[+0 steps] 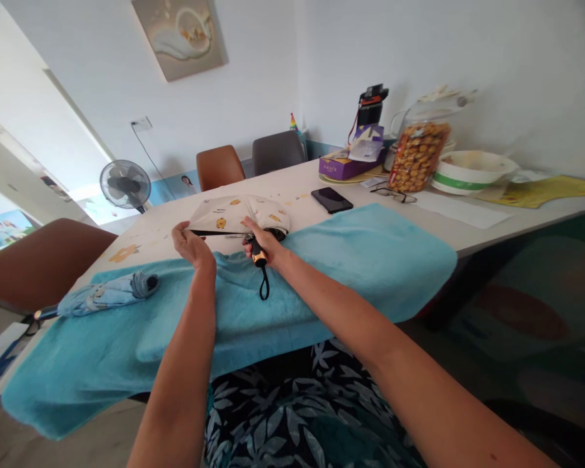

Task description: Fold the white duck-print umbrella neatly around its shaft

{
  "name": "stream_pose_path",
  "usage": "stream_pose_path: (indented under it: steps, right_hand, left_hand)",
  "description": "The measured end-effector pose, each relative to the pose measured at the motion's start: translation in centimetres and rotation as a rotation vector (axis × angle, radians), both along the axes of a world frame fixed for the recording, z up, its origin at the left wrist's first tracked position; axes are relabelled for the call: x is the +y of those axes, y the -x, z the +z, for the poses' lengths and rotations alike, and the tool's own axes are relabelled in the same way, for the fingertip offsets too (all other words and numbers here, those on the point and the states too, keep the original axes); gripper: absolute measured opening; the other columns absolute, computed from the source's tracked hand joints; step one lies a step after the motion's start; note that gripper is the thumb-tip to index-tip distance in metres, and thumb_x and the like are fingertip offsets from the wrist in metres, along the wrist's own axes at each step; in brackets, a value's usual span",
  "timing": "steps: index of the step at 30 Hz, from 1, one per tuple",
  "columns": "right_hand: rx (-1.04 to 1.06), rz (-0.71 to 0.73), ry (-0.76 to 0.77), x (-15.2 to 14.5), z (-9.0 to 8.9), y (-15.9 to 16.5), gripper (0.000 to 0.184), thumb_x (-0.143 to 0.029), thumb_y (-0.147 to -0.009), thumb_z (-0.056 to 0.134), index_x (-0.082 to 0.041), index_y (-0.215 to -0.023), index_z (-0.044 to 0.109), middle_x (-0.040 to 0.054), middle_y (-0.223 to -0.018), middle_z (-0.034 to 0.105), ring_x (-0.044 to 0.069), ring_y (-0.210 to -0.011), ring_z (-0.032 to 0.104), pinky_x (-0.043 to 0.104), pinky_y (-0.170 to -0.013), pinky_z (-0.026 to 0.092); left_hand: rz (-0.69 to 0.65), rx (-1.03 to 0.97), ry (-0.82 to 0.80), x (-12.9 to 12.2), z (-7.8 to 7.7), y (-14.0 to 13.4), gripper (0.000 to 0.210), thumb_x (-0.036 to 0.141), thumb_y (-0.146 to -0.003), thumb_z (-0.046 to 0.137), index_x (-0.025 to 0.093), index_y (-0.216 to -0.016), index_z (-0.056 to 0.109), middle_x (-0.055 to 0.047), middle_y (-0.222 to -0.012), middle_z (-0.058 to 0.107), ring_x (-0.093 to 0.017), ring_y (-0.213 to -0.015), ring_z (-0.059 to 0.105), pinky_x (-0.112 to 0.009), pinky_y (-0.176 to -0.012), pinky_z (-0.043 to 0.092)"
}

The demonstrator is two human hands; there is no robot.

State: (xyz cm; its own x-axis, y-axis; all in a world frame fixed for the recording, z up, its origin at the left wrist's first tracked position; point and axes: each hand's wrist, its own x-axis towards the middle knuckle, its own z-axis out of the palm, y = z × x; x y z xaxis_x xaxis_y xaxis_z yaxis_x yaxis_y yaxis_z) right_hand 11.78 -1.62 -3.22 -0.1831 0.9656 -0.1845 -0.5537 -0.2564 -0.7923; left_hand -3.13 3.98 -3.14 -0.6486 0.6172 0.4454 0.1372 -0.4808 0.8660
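Observation:
A folding umbrella [224, 213] with a white canopy and small yellow-orange prints is loosely bunched above the table's near side. My right hand [266, 244] is wrapped around it near its black handle, from which a wrist loop hangs. The fingers of my left hand [192, 246] pinch the canopy's left edge, where a dark underside shows. Beneath both hands lies a turquoise towel [370, 260], draped over the table edge. On the towel's left part rests a second umbrella [110, 294], light blue and rolled up.
A phone [331, 199], glasses [394, 194], a jar of brown snacks [416, 156], a purple tissue box [347, 166] and a white bowl [472, 172] stand on the table's right. Chairs [219, 167] line the far side; a fan [125, 184] stands beyond the left end.

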Motion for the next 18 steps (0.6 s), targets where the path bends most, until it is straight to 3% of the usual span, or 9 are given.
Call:
stream_pose_path:
  steps: [3,7,12,18]
  right_hand:
    - [-0.012,-0.011,-0.008,-0.01,0.01,-0.13,0.027,-0.036,-0.094,0.054,-0.015,-0.078,0.047,-0.004,-0.055,0.05,0.006,-0.038,0.045,0.019,-0.035,0.04]
    - [-0.04,0.003,0.0,0.03,-0.09,-0.05,0.02,-0.021,-0.091,0.059,-0.014,-0.076,0.047,-0.0047,-0.053,0.048,0.006,-0.039,0.044,0.019,-0.038,0.039]
    - [-0.125,0.005,0.009,-0.17,0.12,0.01,0.022,-0.017,-0.09,0.056,-0.015,-0.07,0.046,-0.0043,-0.046,0.046,0.006,-0.037,0.042,0.019,-0.038,0.038]
    - [-0.2,-0.042,0.007,-0.08,-0.03,0.23,0.022,-0.013,-0.087,0.05,-0.015,-0.065,0.047,-0.0022,-0.041,0.048,0.009,-0.034,0.043,0.019,-0.035,0.04]
  left_hand:
    - [0.024,0.038,0.009,0.3,-0.28,0.22,0.02,0.014,-0.075,0.036,0.018,-0.078,0.056,-0.003,-0.086,0.051,-0.014,-0.078,0.052,-0.022,-0.059,0.045]
    - [-0.03,-0.099,0.123,0.41,-0.29,0.09,0.019,0.012,-0.069,0.036,0.018,-0.071,0.054,-0.002,-0.077,0.049,-0.014,-0.075,0.051,-0.023,-0.06,0.044]
    - [-0.065,-0.2,0.158,0.03,0.12,-0.13,0.016,0.01,-0.062,0.038,0.018,-0.065,0.052,0.001,-0.069,0.046,-0.014,-0.07,0.049,-0.025,-0.063,0.042]
    - [0.002,-0.107,0.107,0.23,0.3,0.27,0.015,0.014,-0.068,0.04,0.018,-0.069,0.055,0.001,-0.07,0.044,-0.014,-0.077,0.05,-0.027,-0.077,0.042]
